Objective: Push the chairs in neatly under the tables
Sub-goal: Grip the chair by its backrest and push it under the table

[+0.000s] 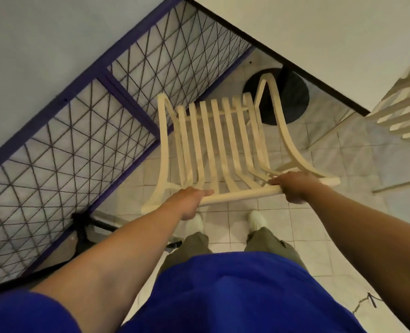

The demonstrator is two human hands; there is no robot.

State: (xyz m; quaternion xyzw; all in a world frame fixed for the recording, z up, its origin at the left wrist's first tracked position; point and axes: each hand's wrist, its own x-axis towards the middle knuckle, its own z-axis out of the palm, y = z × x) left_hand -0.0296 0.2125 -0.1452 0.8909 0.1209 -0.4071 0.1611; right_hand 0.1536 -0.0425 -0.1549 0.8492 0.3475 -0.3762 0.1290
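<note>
- both hands on the chair (213,145) top rail: left hand (190,200) w/ thumb laid along it, right hand (295,187) wrapped round
- chair's front sits near the table (319,32) edge, not under yet
- risk imo: front legs catching the black table base (292,97) just beyond the chair, or it veers into the purple fence (117,75) on its left

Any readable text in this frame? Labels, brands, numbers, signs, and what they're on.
None readable.
No print or label shows on the cream slatted chair, the white table, its black round base, the purple mesh railing, the blue shirt or the white shoes.
</note>
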